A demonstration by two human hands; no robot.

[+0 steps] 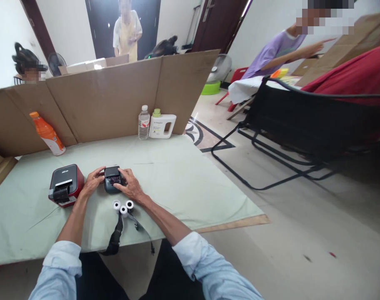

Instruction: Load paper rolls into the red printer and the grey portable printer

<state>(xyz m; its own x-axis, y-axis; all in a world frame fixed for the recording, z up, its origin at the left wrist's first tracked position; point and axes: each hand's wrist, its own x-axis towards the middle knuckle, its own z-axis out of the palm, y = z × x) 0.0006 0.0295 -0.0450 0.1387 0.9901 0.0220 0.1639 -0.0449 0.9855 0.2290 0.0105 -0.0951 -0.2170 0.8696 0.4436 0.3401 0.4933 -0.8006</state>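
A small black portable printer (111,171) lies on the pale green cloth between my hands. My left hand (93,181) holds its left side, fingertips at the upper left edge. My right hand (131,186) curls round the right side, index finger at the top corner and thumb on the lower, glossy part of the front. What the glossy part is, I cannot tell. Just left of my left wrist stands a larger red and black label printer (66,183) with a dark strip at its front. Below the small printer are three white paper rolls (123,210), with black straps or cables trailing over the table edge.
A cardboard screen (105,100) borders the table's back. Before it stand an orange bottle (49,134), leaning, a clear water bottle (144,123) and a white jug (160,126). To the right is a black folding chair (290,121). Other people are beyond the screen and at the right.
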